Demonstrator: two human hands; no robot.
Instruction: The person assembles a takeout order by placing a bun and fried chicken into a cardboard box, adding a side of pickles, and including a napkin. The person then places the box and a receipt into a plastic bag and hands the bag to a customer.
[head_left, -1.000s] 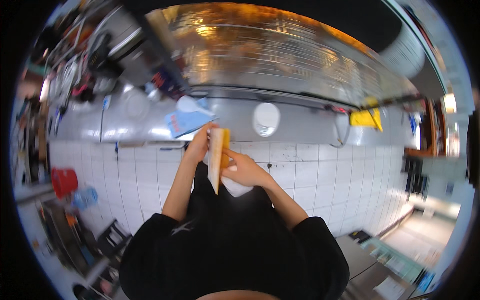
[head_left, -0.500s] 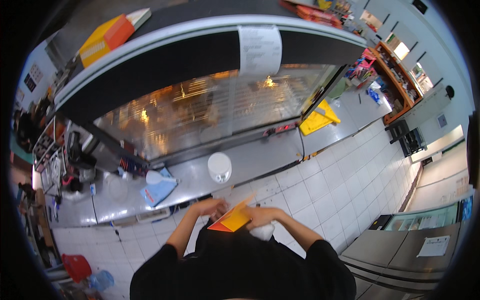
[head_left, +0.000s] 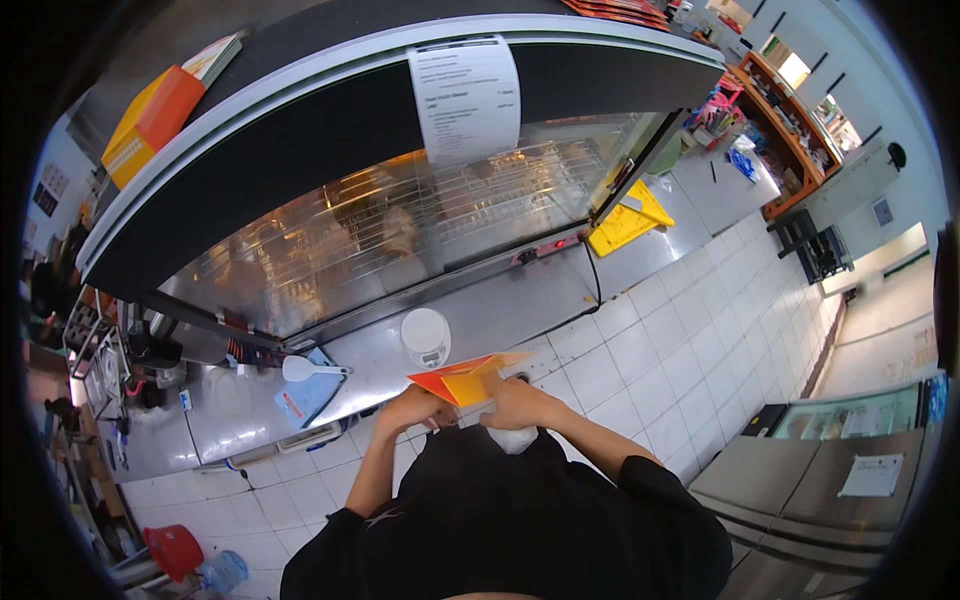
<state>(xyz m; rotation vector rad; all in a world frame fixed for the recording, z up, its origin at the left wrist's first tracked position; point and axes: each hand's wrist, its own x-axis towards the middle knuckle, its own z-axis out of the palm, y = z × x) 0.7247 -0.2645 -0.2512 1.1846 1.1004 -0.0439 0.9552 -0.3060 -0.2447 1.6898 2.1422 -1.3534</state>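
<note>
Head view, orange-yellow paper sleeve (head_left: pixel 462 380) between both hands, left hand (head_left: pixel 415 408) grip and right hand (head_left: pixel 510 398) grip closed on it

Orange-yellow folded carton (head_left: pixel 462 381) in both hands, white paper sheet (head_left: pixel 467 97) on warmer hood, orange box (head_left: pixel 152 122) atop.

Shop food counter, prob. a convenience store or takeaway. Main clue: big glass warmer cabinet (head_left: pixel 400 220) w/ wire racks, lit orange inside, paper sheet (head_left: pixel 467 95) stuck on its front. Below the warmer, steel counter (head_left: pixel 520 310) w/ small round scale (head_left: pixel 426 336), white scoop (head_left: pixel 300 369) on blue cloth (head_left: pixel 308 392). Right of the warmer, wooden shelving (head_left: pixel 785 130) w/ goods. Floor (head_left: pixel 640 350) under the counter is white tile. Orange box (head_left: pixel 152 122) sits on top of the warmer.
</note>
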